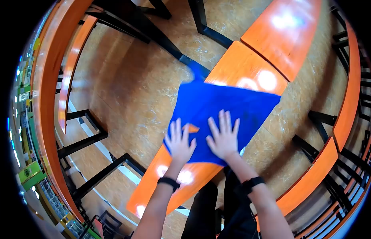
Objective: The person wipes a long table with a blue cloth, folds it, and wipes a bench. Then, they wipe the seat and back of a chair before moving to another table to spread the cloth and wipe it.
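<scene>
A blue cloth [221,101] lies spread over an orange bench top [149,190], with its edges hanging past both long sides. My left hand [179,143] rests flat on the cloth's left part, fingers stretched out. Beside its fingertips a small patch of orange shows through the cloth. Farther right, my right hand [224,137] presses on the cloth with spread fingers. Neither hand is closed around anything. Dark bands circle both wrists.
A second orange bench [281,36] meets the far end of this one. Long orange tabletops [50,79] curve along the left, with more benches [309,183] at right. Black metal legs [102,175] stand on the brown marbled floor [125,79]. My dark-trousered legs are below.
</scene>
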`<action>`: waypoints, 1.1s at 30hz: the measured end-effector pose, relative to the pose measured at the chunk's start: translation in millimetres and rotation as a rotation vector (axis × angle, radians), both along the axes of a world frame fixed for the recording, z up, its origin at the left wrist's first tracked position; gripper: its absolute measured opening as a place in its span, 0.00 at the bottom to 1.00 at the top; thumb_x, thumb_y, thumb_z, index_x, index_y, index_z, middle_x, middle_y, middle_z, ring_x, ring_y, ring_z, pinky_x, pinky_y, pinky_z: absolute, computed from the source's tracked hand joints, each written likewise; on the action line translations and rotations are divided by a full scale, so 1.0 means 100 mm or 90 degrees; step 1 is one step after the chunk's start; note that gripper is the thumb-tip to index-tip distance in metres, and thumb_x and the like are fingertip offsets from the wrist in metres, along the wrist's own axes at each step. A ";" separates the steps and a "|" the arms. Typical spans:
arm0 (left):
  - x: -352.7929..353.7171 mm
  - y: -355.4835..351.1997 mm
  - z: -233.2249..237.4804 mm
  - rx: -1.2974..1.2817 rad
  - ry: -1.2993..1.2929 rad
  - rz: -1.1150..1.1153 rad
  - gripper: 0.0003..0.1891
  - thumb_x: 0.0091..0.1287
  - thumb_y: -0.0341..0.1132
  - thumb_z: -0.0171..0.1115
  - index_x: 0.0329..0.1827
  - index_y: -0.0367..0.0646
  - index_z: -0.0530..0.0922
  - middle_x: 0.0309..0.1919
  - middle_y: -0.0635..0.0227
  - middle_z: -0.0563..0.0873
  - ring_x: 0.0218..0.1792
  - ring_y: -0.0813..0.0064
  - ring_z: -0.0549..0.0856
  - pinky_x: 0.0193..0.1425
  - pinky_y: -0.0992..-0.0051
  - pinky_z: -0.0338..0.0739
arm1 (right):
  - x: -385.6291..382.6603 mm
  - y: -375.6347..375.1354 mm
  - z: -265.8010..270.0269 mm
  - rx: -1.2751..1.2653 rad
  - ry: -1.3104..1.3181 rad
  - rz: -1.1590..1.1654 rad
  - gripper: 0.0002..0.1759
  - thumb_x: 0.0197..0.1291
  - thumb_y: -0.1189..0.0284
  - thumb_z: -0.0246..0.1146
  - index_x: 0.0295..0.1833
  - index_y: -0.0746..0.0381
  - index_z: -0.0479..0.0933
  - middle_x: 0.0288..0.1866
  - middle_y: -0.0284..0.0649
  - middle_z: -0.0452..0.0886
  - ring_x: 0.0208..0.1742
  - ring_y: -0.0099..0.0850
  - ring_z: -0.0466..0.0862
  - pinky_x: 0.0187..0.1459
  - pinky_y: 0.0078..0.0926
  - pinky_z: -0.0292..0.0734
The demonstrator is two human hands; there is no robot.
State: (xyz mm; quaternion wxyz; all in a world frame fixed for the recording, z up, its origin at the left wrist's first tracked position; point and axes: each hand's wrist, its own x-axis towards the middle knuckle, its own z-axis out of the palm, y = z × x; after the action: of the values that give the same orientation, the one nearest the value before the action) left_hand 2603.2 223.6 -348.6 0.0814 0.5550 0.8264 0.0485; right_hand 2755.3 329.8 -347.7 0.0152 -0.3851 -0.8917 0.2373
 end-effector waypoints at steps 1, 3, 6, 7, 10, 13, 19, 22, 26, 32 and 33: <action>-0.04 -0.41 -0.02 -0.013 0.018 0.032 0.36 0.53 0.45 0.59 0.67 0.48 0.62 0.70 0.52 0.56 0.70 0.50 0.56 0.65 0.46 0.50 | -0.08 -0.28 0.02 -0.039 0.005 0.031 0.37 0.56 0.52 0.54 0.71 0.49 0.56 0.76 0.51 0.43 0.76 0.48 0.40 0.67 0.63 0.33; -0.12 -1.17 -0.03 -0.025 0.054 0.096 0.35 0.53 0.43 0.58 0.66 0.45 0.62 0.69 0.50 0.57 0.68 0.49 0.58 0.65 0.45 0.51 | -0.29 -0.86 0.03 -0.105 0.021 0.133 0.38 0.57 0.52 0.53 0.72 0.50 0.54 0.76 0.50 0.42 0.76 0.47 0.39 0.67 0.62 0.34; -0.26 -2.14 0.00 -0.097 0.082 0.200 0.34 0.54 0.42 0.56 0.65 0.41 0.62 0.65 0.49 0.62 0.65 0.49 0.62 0.65 0.46 0.52 | -0.61 -1.62 0.01 -0.153 0.065 0.298 0.39 0.57 0.51 0.54 0.72 0.52 0.53 0.76 0.48 0.41 0.76 0.45 0.39 0.69 0.58 0.33; -0.32 -2.48 -0.04 -0.112 0.100 0.239 0.33 0.55 0.42 0.56 0.65 0.40 0.62 0.64 0.50 0.63 0.64 0.49 0.63 0.65 0.46 0.53 | -0.72 -1.85 0.02 -0.164 0.077 0.360 0.39 0.57 0.51 0.54 0.72 0.52 0.53 0.76 0.47 0.41 0.77 0.45 0.38 0.69 0.56 0.33; -0.37 -3.38 -0.07 -0.147 0.131 0.348 0.31 0.61 0.46 0.52 0.67 0.43 0.60 0.64 0.50 0.63 0.66 0.51 0.62 0.66 0.50 0.56 | -1.03 -2.49 0.05 -0.153 0.069 0.490 0.34 0.56 0.56 0.57 0.69 0.51 0.60 0.76 0.44 0.45 0.76 0.41 0.42 0.70 0.52 0.37; -0.31 -3.96 0.00 -0.210 0.087 0.498 0.29 0.66 0.50 0.49 0.69 0.50 0.59 0.69 0.51 0.55 0.69 0.50 0.57 0.67 0.54 0.57 | -1.14 -3.20 -0.03 -0.089 0.055 0.492 0.27 0.58 0.63 0.55 0.65 0.51 0.67 0.75 0.42 0.49 0.76 0.37 0.47 0.71 0.49 0.39; 0.05 -4.38 0.18 -0.041 -0.129 0.606 0.38 0.58 0.39 0.64 0.70 0.47 0.55 0.69 0.48 0.53 0.68 0.44 0.55 0.68 0.55 0.58 | -1.04 -3.36 0.24 -0.115 -0.035 0.517 0.29 0.59 0.70 0.52 0.68 0.48 0.62 0.76 0.37 0.45 0.76 0.33 0.46 0.71 0.47 0.39; 0.19 -4.28 0.16 0.110 -0.203 0.878 0.42 0.52 0.36 0.69 0.67 0.39 0.55 0.61 0.45 0.63 0.62 0.45 0.64 0.65 0.59 0.63 | -0.83 -3.30 0.37 -0.020 -0.068 0.556 0.31 0.55 0.69 0.57 0.67 0.50 0.62 0.75 0.40 0.48 0.75 0.34 0.49 0.68 0.55 0.46; 0.23 -4.22 -0.22 0.188 -0.219 0.974 0.37 0.47 0.29 0.69 0.60 0.32 0.59 0.53 0.48 0.71 0.56 0.54 0.72 0.61 0.62 0.68 | -0.41 -3.29 0.26 -0.025 -0.030 0.556 0.33 0.50 0.66 0.59 0.64 0.59 0.64 0.73 0.46 0.53 0.74 0.38 0.52 0.66 0.57 0.49; 0.07 -4.27 -0.08 0.283 -0.509 1.079 0.26 0.48 0.30 0.67 0.51 0.36 0.69 0.38 0.58 0.83 0.39 0.64 0.83 0.46 0.70 0.77 | -0.59 -3.39 0.22 0.147 -0.037 0.569 0.23 0.50 0.64 0.60 0.54 0.50 0.69 0.66 0.46 0.62 0.68 0.39 0.61 0.55 0.57 0.62; 0.10 -4.38 -0.12 0.254 -0.565 1.020 0.23 0.49 0.31 0.66 0.49 0.36 0.72 0.37 0.59 0.84 0.39 0.66 0.84 0.46 0.70 0.77 | -0.65 -3.40 0.25 0.155 -0.049 0.571 0.20 0.50 0.66 0.60 0.51 0.51 0.70 0.62 0.45 0.65 0.65 0.41 0.63 0.52 0.56 0.65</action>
State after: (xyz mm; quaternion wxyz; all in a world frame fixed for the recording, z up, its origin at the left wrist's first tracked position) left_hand 2613.3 -214.5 -360.5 0.2350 -0.2456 0.8322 0.4381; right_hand 2690.8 -10.5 -322.8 -0.0773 0.0349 -0.9914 0.0994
